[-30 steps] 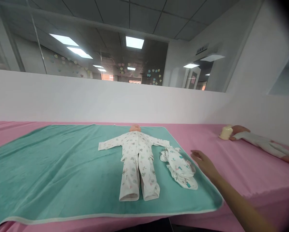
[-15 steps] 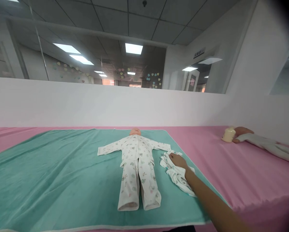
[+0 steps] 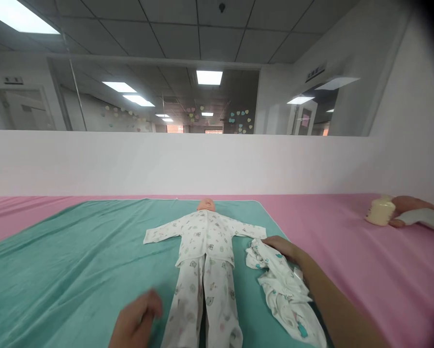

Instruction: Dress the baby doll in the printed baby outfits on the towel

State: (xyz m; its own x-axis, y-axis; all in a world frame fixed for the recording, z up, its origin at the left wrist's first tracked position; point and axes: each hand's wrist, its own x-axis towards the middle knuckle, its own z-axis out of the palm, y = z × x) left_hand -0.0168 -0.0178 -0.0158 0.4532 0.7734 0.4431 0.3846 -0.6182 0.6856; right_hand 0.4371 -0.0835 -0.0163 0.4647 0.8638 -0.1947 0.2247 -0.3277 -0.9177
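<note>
A baby doll (image 3: 204,246) in white printed pyjamas lies on its back on a teal blanket (image 3: 75,251), arms spread. To its right lies a crumpled white printed garment (image 3: 285,290). My right hand (image 3: 284,248) rests on the garment's upper edge, its fingers curled round the cloth. My left hand (image 3: 137,321) hovers low over the blanket beside the doll's left trouser leg, fingers curled loosely, holding nothing I can see.
The blanket lies on a pink sheet (image 3: 340,246) covering a long surface against a white wall. At the far right a cream bottle (image 3: 380,211) stands beside a second doll (image 3: 416,215).
My right hand reached from the blanket's edge onto the crumpled garment and gripped it. My left hand came into view at the bottom. The view moved closer and lower.
</note>
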